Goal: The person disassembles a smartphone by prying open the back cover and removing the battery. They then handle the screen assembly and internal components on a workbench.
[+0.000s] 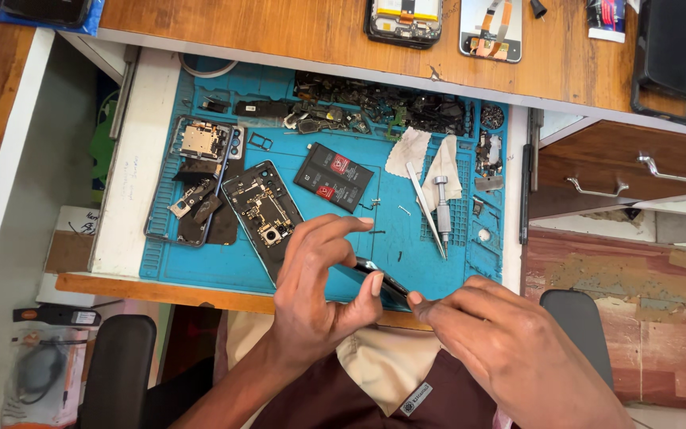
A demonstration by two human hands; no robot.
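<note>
While both hands pinch a thin black part [381, 280] between them, it hangs just over the near edge of the blue mat [406, 254]. The left hand [315, 278] clamps it with thumb and fingers; the right hand [494, 334] grips its other end with its fingertips. Just left of the left hand lies an opened phone [262, 213], its board showing. A black battery [333, 176] sits beyond it. To the right on the mat lie tweezers [425, 208] and a screwdriver [443, 208], side by side, near 2 white cloths [430, 159].
</note>
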